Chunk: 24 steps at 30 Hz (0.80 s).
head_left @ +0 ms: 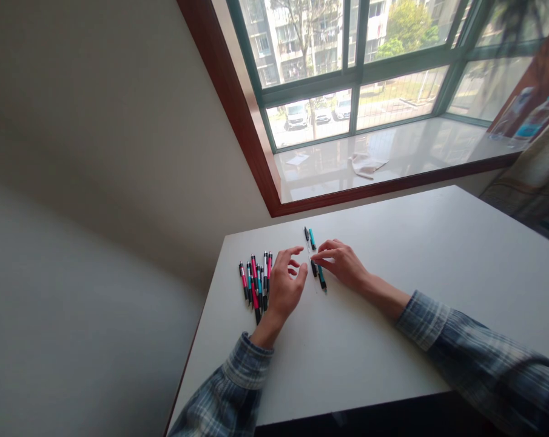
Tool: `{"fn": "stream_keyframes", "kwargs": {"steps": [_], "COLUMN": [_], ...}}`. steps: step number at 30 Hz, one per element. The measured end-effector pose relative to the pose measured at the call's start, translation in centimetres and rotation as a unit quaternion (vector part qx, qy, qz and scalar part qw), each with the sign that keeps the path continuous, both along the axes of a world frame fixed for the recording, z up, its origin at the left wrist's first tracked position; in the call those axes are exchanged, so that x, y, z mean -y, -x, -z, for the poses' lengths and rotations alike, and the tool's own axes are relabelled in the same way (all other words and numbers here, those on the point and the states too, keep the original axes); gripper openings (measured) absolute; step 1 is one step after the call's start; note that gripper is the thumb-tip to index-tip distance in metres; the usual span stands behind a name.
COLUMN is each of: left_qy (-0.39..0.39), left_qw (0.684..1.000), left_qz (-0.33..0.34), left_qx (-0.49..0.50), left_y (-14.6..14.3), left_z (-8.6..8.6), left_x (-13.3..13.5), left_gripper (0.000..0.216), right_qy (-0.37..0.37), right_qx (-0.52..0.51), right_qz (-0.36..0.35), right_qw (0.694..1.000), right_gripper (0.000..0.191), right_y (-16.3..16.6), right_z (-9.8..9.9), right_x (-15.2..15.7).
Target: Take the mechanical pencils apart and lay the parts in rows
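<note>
Right grip (343,262) beside black pen part (313,268)

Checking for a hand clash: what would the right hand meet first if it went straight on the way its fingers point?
Likely the left hand, whose fingers lie across from the right hand. Depth is unclear; lower, it could brush the black pen part by its fingertips first.
</note>
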State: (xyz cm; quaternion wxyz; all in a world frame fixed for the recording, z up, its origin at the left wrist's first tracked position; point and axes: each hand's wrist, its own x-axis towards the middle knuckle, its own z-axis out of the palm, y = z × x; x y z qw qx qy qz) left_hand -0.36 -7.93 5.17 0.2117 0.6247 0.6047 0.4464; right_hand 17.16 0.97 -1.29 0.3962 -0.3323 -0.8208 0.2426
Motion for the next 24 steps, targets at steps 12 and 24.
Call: {"fn": "stream_keyframes", "kwargs": {"steps": [12, 24], "left_qy": [0.002, 0.002], "left_qw": [1.000, 0.999], "left_qz": [0.014, 0.023], "left_qx": [-0.025, -0.031], "left_y": [0.14, 0.36], "left_z": [0.53, 0.53], "left_x": [-0.11, -0.06], "left_gripper": [0.026, 0.027], "right_qy": [-0.013, -0.007], "right_qx": [-0.021, -0.031], "right_qz": [0.000, -0.003], "right_qw": [1.000, 1.000], "right_gripper": [0.016, 0.016], "right_y": [0.17, 0.16], "right_z": [0.52, 0.38], "right_x": [-0.14, -0.15]}}
